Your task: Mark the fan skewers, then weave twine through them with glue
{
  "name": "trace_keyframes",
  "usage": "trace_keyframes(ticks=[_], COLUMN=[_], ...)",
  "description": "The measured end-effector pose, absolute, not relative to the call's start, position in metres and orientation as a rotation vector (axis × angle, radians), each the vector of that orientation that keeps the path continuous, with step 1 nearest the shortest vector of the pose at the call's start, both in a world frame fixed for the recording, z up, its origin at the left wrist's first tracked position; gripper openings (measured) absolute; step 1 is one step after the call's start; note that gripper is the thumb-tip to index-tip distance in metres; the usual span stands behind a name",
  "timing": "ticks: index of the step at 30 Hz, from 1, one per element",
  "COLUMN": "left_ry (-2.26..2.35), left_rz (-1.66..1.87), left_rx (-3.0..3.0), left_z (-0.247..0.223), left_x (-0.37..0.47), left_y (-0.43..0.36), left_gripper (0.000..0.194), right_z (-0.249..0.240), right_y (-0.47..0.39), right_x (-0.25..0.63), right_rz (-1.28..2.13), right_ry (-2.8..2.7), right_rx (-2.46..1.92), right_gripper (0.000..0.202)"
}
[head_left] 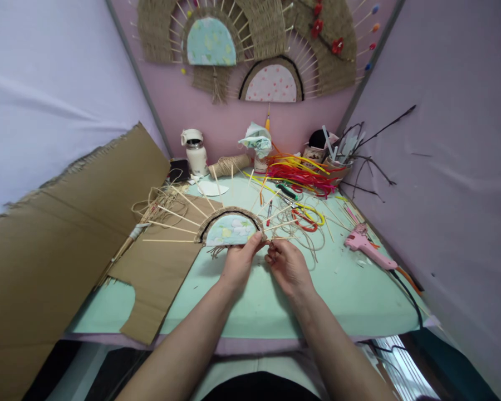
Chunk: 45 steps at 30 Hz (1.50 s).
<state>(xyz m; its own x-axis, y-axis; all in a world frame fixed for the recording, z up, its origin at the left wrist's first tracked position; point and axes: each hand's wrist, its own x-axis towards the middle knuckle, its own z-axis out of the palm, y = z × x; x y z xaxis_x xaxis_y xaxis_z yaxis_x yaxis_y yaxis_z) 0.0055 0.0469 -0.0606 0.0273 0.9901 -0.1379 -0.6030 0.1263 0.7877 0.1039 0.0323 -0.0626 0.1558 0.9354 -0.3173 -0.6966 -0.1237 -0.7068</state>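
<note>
There are two hands (239, 260) (290, 266), one glue gun (369, 249) and one bottle (197, 160)

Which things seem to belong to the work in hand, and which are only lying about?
Likely used:
half-round piece, gripped by the left hand, right hand at its corner
its thin sticks

Likely lying about:
white bottle
pink glue gun
red strands
</note>
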Motion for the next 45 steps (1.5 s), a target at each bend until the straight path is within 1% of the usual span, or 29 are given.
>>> trace_keyframes(ticks=[5,12,18,22,26,30,34,36,39,42,45], left_ry=[0.8,0.829,0.833,0.799,0.747,0.729,0.702,0.688,0.68,0.661,0.638], left_rz=[1.345,1.319,1.31,1.333,1.317,1.296,1.283,1.265,1.221,1.196,1.207], left_rx=[0.623,0.651,0.632,0.572,0.5,0.431,0.413,0.417,0.437,0.473,0.513], left_z=[-0.061,-0.062,-0.06,-0.055,-0.052,-0.051,-0.048,-0.046,-0.038,-0.026,-0.014], left_x=[0.006,0.006,0.006,0.004,0.001,-0.002,-0.006,-0.009,-0.015,-0.023,-0.028], left_y=[0.047,0.046,0.046,0.048,0.05,0.052,0.052,0.054,0.059,0.069,0.08], left_gripper=[0.022,0.028,0.025,0.029,0.028,0.028,0.026,0.026,0.025,0.018,0.01], right_z=[-0.062,-0.063,-0.064,-0.064,-0.063,-0.063,-0.058,-0.049,-0.027,-0.004,0.004], right_y=[0.032,0.032,0.032,0.028,0.026,0.022,0.011,0.007,0.014,0.043,0.086], right_x=[0.104,0.104,0.105,0.106,0.107,0.107,0.12,0.136,0.164,0.187,0.195], right_rz=[1.409,1.387,1.398,1.439,1.486,1.494,1.479,1.431,1.24,1.022,0.978], right_ry=[-0.345,-0.362,-0.364,-0.385,-0.45,-0.502,-0.744,-0.918,-0.994,-0.967,-1.024], right_rx=[-0.933,-0.931,-0.917,-0.904,-0.874,-0.903,-1.029,-1.079,-1.055,-0.969,-0.946], right_gripper=[0.016,0.017,0.017,0.015,0.016,0.023,0.02,0.017,0.021,0.024,0.025])
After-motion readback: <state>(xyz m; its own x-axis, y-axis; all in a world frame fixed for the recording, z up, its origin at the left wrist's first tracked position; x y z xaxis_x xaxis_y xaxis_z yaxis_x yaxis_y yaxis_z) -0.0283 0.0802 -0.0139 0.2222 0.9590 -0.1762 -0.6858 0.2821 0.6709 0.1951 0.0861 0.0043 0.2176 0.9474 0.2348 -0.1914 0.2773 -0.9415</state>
